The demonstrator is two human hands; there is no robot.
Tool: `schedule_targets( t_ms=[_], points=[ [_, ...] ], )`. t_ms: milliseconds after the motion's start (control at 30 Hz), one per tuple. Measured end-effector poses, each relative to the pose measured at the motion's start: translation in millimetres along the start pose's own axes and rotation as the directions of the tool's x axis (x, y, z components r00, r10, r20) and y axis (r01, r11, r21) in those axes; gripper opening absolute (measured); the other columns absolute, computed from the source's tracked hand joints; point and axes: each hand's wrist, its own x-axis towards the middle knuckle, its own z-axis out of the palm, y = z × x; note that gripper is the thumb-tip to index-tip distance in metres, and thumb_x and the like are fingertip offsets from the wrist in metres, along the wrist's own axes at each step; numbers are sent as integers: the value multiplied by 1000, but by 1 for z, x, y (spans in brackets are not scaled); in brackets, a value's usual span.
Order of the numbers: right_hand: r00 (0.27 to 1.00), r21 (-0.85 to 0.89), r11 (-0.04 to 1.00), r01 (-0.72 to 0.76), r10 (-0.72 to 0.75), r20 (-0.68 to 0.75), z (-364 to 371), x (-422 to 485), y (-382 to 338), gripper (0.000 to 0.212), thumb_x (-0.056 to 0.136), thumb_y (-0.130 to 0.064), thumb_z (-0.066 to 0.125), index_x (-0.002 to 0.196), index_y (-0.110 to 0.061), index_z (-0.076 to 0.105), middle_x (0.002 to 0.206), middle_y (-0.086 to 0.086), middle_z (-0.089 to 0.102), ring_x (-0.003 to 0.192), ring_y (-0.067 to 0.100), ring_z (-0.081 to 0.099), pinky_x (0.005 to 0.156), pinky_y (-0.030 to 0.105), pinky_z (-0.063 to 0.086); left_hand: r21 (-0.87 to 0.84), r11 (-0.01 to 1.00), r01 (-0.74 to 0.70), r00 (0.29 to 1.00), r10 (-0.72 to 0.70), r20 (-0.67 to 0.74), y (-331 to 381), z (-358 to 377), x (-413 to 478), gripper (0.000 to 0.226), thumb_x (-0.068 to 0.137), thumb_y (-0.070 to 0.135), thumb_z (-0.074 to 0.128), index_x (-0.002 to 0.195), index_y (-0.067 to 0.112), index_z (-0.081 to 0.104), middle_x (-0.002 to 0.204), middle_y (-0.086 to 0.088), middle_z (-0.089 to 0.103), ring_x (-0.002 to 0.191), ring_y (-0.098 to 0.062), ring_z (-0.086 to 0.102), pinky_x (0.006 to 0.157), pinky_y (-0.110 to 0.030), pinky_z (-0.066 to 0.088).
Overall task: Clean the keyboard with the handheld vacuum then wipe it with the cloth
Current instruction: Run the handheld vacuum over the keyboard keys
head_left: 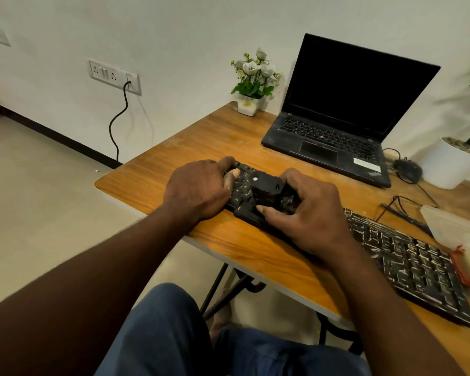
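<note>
Keyboard, laptop on wooden desk; white wall behind.

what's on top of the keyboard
On the keyboard sits a black handheld vacuum, gripped by the right hand; the left hand holds its left end. Keys under them are hidden.

Wood-grain table on black metal legs against a plain white wall, with socket panel and black cable trailing past dark skirting toward a beige floor, in soft, even light.
</note>
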Motion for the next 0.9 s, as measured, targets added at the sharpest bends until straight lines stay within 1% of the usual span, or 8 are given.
schedule_targets(
  t_ms=[233,333,433,500,567,700,767,900],
  points=[
    [986,-22,996,-90,92,136,-59,-27,15,38,73,-39,85,103,-34,62,93,-19,67,89,-5,64,69,11,50,22,1000,3,1000,-2,-7,0,2,2,43,107,54,25,139,36,47,109,-2,70,96,-28,64,70,-37,39],
    [990,11,996,-89,87,111,-45,-23,7,36,75,-37,85,103,-32,63,91,-21,65,88,-5,63,68,9,48,16,1000,-9,1000,9,-5,0,2,1,46,107,55,23,141,35,46,111,-2,70,96,-26,64,71,-37,40],
    [999,0,1000,-24,24,36,-5,-7,-10,34,77,-34,87,101,-27,64,86,-21,61,74,-4,59,62,7,43,13,1000,-18,1000,18,-7,0,1,0,45,107,52,25,143,35,45,112,-3,71,96,-27,64,70,-37,39],
    [1000,-7,1000,-11,11,6,10,3,-16,35,77,-31,88,101,-24,64,87,-14,65,74,2,60,62,9,43,10,1000,-16,1000,16,-1,1,0,-1,45,107,49,27,145,34,44,115,-5,70,97,-28,63,69,-37,37],
    [999,-13,1000,-27,28,19,7,4,-17,34,78,-32,88,101,-25,64,88,-13,66,75,6,62,61,20,49,16,1000,-14,1000,14,3,1,-1,-1,46,106,49,26,146,34,44,116,-5,70,98,-29,64,70,-37,36],
    [970,-94,981,-172,186,160,-44,-12,-6,36,76,-42,83,105,-31,65,92,-16,66,83,-1,61,66,26,52,9,1000,-11,1000,11,-3,-2,2,1,46,106,53,24,143,36,45,116,-3,71,99,-28,65,72,-38,41],
    [959,-168,962,-217,242,145,-60,-16,-6,41,73,-44,81,107,-29,67,94,-15,67,85,-1,60,68,26,52,11,1000,-8,1000,8,-6,-2,3,2,46,106,54,23,143,35,45,113,-3,71,97,-28,65,72,-39,43],
    [995,-109,991,-81,87,53,-18,-17,-38,33,77,-43,78,103,-27,65,96,-13,67,84,8,63,67,25,53,6,1000,-9,1000,9,-2,-2,3,2,45,107,53,25,142,36,45,108,-3,71,92,-26,64,68,-38,41]
  ],
)
